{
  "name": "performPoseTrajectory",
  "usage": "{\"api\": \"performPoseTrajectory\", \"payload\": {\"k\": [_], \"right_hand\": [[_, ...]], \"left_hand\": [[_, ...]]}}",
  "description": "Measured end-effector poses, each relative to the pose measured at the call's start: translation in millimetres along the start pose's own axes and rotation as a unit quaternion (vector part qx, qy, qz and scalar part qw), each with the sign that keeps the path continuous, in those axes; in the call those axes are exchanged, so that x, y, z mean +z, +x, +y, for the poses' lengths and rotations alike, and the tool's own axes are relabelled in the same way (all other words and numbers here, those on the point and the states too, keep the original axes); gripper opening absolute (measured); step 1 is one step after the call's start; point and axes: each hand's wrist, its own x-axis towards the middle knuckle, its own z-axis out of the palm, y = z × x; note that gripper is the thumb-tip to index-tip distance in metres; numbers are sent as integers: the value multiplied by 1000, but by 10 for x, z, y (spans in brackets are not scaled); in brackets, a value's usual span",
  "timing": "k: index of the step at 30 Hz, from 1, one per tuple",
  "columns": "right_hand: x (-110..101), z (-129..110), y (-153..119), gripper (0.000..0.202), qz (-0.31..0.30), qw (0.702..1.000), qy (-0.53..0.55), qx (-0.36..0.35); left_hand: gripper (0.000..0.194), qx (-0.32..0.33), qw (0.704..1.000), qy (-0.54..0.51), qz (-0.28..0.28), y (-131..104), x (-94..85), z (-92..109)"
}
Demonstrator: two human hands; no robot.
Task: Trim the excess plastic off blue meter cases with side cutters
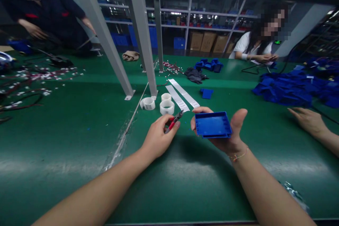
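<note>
My left hand (pixel 159 136) is closed round red-handled cutters (pixel 173 123), whose metal tip points up and to the right. On the palm of my right hand (pixel 230 139) lies a blue plastic tray-shaped case (pixel 213 125), open side toward me; its fingers curl round the left edge and the thumb sticks up at the right. Beyond the hands, two strips of white labels (pixel 183 93) lie on the green table (pixel 169 183). Rolls of clear tape (pixel 166 107) stand left of the strips. A single blue part (pixel 206 93) rests behind the case.
Grey metal posts (pixel 144 35) rise from the table. Blue parts (pixel 286 86) are heaped at right, near another person's hand (pixel 309 120). Wires with white connectors (pixel 45 74) spread at left. Two people are across the table. A dark cloth (pixel 195 75) lies farther back.
</note>
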Motion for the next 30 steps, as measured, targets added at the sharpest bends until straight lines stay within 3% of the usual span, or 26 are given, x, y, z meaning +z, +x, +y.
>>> {"api": "performPoseTrajectory", "payload": {"k": [4,9,16,23,30], "right_hand": [[-9,53,26,89,19,998,35,43],[-94,244,79,83,61,991,63,106],[-128,498,138,84,99,980,77,153],[-21,585,166,73,129,972,75,179],[5,606,153,70,132,968,101,190]], "left_hand": [[17,49,996,55,46,-9,-68,45],[39,125,965,207,100,-62,-190,109],[41,171,905,385,54,-191,-152,212],[19,156,898,412,21,-263,-144,280],[18,153,898,412,23,-277,-140,256]]}}
